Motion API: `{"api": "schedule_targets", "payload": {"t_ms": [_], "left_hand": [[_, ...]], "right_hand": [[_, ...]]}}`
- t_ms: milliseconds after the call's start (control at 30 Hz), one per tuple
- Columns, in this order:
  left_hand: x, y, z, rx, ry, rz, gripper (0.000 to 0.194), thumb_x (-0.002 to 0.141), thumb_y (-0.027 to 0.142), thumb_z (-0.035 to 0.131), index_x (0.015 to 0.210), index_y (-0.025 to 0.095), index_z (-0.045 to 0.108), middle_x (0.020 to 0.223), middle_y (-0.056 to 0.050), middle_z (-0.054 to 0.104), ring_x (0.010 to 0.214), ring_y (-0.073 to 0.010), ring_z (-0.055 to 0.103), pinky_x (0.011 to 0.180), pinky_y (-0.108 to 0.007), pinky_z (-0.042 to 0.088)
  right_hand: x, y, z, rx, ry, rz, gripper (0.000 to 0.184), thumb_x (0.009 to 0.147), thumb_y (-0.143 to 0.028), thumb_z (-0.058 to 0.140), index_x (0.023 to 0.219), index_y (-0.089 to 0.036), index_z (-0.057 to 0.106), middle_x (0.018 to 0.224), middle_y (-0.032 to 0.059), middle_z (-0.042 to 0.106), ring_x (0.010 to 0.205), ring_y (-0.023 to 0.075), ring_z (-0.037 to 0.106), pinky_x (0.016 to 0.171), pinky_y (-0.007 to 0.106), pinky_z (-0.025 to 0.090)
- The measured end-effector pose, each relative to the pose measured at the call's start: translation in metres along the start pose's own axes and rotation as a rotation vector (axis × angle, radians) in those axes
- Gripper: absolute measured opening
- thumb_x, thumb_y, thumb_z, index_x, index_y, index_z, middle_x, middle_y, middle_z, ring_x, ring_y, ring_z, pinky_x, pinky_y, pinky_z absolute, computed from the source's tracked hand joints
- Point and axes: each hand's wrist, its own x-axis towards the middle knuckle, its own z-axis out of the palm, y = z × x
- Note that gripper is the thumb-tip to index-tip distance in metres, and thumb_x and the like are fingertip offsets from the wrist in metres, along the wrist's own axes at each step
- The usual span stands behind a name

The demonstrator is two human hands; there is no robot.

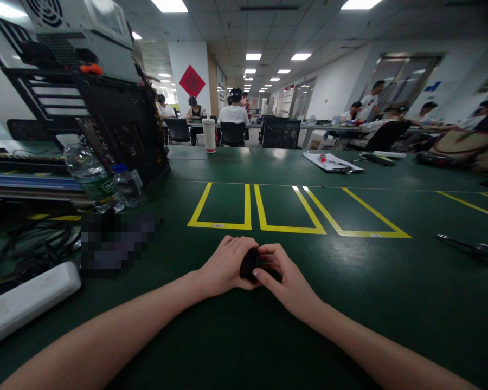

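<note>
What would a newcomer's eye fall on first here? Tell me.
First, probably, the left hand and right hand, holding a small black object between them, low in the centre. Next, the bright yellow tape outlines on the green table just beyond, then the red diamond on the pillar behind.

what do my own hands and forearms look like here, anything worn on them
Both forearms are bare, with no sleeve in view. The left hand and right hand are ungloved, and no ring, watch or bracelet shows on either. The fingers look slim, and the visible right thumbnail looks short.
</note>
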Motion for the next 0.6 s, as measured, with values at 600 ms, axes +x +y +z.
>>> {"api": "schedule_targets", "payload": {"t_ms": [600], "left_hand": [[-0.0003,0.0048,-0.0028,0.041,0.007,0.0,0.052,0.065,0.028,0.064,0.109,0.019,0.037,0.106,-0.005,0.051,0.095,-0.0219,0.049,0.087,-0.037,0.031]], "right_hand": [[-0.0006,-0.0003,0.0009,-0.017,0.023,-0.072,0.016,0.08,-0.018,0.049,0.095,-0.022,0.046,0.102,0.0028,0.049,0.095,0.017,0.052,0.087,0.038,0.045]]}}
